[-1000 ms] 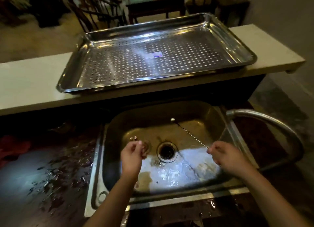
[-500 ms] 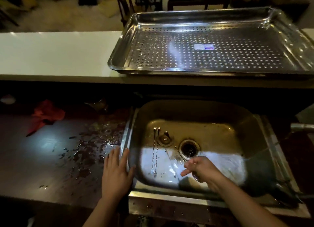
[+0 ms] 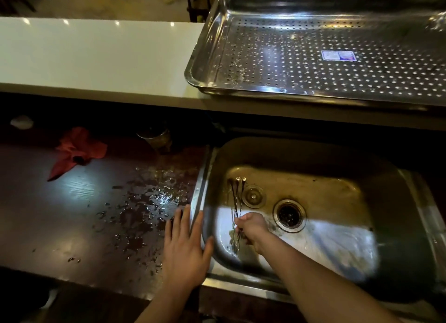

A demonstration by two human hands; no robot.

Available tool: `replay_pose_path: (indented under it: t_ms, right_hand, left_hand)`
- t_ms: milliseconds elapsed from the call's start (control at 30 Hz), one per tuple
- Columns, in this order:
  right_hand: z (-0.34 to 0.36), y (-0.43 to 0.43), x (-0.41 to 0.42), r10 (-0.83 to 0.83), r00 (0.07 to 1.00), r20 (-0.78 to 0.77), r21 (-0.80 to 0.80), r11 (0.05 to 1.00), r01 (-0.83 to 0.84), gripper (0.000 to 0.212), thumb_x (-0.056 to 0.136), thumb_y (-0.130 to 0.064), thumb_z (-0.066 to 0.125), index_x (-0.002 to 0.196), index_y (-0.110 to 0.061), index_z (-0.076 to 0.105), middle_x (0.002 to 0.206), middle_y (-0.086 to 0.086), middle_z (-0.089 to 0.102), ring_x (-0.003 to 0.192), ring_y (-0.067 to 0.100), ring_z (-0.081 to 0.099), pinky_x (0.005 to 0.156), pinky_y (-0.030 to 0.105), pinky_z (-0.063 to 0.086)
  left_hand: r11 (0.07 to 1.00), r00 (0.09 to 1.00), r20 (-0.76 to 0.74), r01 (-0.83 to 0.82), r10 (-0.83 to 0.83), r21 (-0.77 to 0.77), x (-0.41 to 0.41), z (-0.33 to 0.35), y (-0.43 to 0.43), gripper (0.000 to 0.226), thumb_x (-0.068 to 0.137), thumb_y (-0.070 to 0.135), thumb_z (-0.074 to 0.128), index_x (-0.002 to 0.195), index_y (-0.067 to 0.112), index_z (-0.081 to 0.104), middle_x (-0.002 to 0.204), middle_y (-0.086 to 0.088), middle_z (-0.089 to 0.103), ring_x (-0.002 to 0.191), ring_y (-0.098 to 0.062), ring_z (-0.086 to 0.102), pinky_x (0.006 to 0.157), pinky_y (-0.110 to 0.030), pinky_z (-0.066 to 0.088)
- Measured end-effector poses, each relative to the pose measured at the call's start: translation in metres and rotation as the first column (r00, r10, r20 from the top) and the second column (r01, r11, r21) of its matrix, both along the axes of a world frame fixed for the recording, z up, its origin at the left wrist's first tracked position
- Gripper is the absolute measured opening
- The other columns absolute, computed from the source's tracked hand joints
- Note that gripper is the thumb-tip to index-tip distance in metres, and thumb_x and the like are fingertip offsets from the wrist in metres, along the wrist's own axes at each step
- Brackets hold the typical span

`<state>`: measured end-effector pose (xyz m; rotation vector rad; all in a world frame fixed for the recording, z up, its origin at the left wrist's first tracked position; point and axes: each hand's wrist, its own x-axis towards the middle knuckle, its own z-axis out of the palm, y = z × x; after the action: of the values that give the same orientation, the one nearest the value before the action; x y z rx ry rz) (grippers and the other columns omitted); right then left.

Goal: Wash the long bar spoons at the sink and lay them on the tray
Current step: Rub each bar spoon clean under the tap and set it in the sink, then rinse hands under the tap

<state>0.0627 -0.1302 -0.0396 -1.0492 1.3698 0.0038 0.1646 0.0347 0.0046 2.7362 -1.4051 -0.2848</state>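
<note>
The left hand (image 3: 184, 248) lies flat at 7 o'clock with straight fingers. It holds nothing and rests across the wet counter (image 3: 72, 214) and the left rim of the sink (image 3: 199, 202). At its 3 o'clock, the right hand (image 3: 249, 228) curls its fingers round the bar spoons (image 3: 236, 197). Their stems point to 12 o'clock on the sink floor, beside the strainer plug (image 3: 253, 196). Far away at 1 o'clock, the tray (image 3: 265, 91) rests on the white ledge (image 3: 96, 57).
</note>
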Motion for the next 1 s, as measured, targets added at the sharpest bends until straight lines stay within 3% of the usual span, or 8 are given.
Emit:
replay_pose_path:
  t_ms: [167, 267, 333, 533, 667, 767, 867, 1000]
  right_hand:
    - [-0.012, 0.003, 0.027, -0.014, 1.0, -0.026, 0.001, 1.0, 0.014, 0.02, 0.094, -0.014, 0.063, 0.077, -0.014, 0.052, 0.062, 0.014, 0.061, 0.03, 0.013, 0.046, 0.036, 0.015, 0.034]
    - [-0.016, 0.006, 0.033, 0.139, 0.983, -0.119, -0.033, 0.989, -0.144, 0.019, 0.092, -0.02, 0.066, 0.078, -0.008, 0.065, 0.071, 0.017, 0.071, 0.046, 0.021, 0.058, 0.053, 0.027, 0.044]
    - [-0.015, 0.009, 0.031, 0.223, 0.962, -0.156, -0.024, 0.973, -0.229, 0.015, 0.089, -0.018, 0.066, 0.078, -0.009, 0.067, 0.074, 0.015, 0.075, 0.047, 0.02, 0.06, 0.052, 0.027, 0.042]
    - [-0.003, 0.012, -0.005, 0.287, 0.954, -0.092, -0.102, 0.95, -0.295, 0.009, 0.085, -0.015, 0.068, 0.079, -0.009, 0.07, 0.09, 0.02, 0.075, 0.075, 0.029, 0.069, 0.064, 0.036, 0.049]
    - [0.023, 0.01, -0.064, 0.378, 0.911, -0.166, -0.311, 0.856, -0.412, 0.011, 0.089, -0.025, 0.066, 0.091, -0.017, 0.074, 0.095, 0.001, 0.075, 0.09, 0.017, 0.068, 0.085, 0.036, 0.055]
    - [0.043, 0.016, -0.11, 0.337, 0.884, -0.325, -0.446, 0.77, -0.457, 0.013, 0.09, -0.033, 0.063, 0.097, -0.026, 0.071, 0.096, -0.003, 0.075, 0.091, 0.016, 0.067, 0.079, 0.03, 0.052]
    - [0.056, 0.023, -0.144, 0.262, 0.894, -0.363, -0.592, 0.676, -0.438, 0.015, 0.092, -0.036, 0.061, 0.1, -0.026, 0.07, 0.094, -0.005, 0.073, 0.089, 0.017, 0.065, 0.074, 0.032, 0.051]
    - [0.057, 0.032, -0.176, 0.171, 0.888, -0.427, -0.758, 0.468, -0.455, 0.015, 0.091, -0.031, 0.065, 0.099, -0.021, 0.072, 0.093, -0.004, 0.073, 0.092, 0.02, 0.063, 0.072, 0.034, 0.051]
  left_hand:
    - [1.0, 1.0, 0.008, 0.001, -0.001, 0.019, 0.0, 0.001, -0.001, 0.068, 0.093, 0.061, 0.013, 0.154, 0.033, 0.005, 0.163, -0.004, -0.01, 0.148, -0.021, -0.018, 0.121, -0.047, -0.003]
    - [1.0, 1.0, 0.003, 0.006, -0.006, 0.011, 0.001, 0.002, -0.001, 0.067, 0.093, 0.059, 0.019, 0.154, 0.031, 0.012, 0.163, -0.005, -0.005, 0.149, -0.021, -0.015, 0.121, -0.046, -0.001]
    - [1.0, 1.0, -0.008, 0.009, -0.009, -0.009, 0.001, 0.003, 0.0, 0.066, 0.093, 0.057, 0.023, 0.153, 0.028, 0.021, 0.163, -0.007, 0.003, 0.15, -0.023, -0.007, 0.121, -0.047, 0.003]
    - [0.999, 1.0, -0.002, 0.02, -0.02, 0.025, 0.002, 0.001, 0.0, 0.068, 0.093, 0.06, 0.019, 0.153, 0.029, 0.018, 0.163, -0.009, -0.001, 0.15, -0.026, -0.009, 0.121, -0.051, 0.004]
    - [0.998, 0.999, -0.01, 0.042, -0.042, 0.035, 0.002, -0.001, 0.0, 0.069, 0.093, 0.063, 0.019, 0.154, 0.031, 0.011, 0.163, -0.011, -0.007, 0.149, -0.026, -0.016, 0.12, -0.055, 0.001]
    - [0.995, 0.995, -0.007, 0.095, -0.095, 0.028, -0.001, 0.001, 0.0, 0.07, 0.092, 0.063, 0.019, 0.154, 0.031, 0.011, 0.163, -0.012, -0.008, 0.149, -0.027, -0.013, 0.118, -0.06, 0.005]
    - [0.988, 0.988, -0.008, 0.153, -0.153, 0.002, -0.011, 0.005, -0.002, 0.071, 0.092, 0.064, 0.017, 0.153, 0.029, 0.016, 0.163, -0.013, -0.001, 0.15, -0.029, -0.008, 0.117, -0.063, 0.009]
    - [0.971, 0.97, -0.067, 0.232, -0.236, -0.054, -0.054, 0.01, -0.013, 0.065, 0.092, 0.061, 0.027, 0.149, 0.031, 0.032, 0.162, -0.007, 0.017, 0.15, -0.026, 0.0, 0.116, -0.063, 0.01]
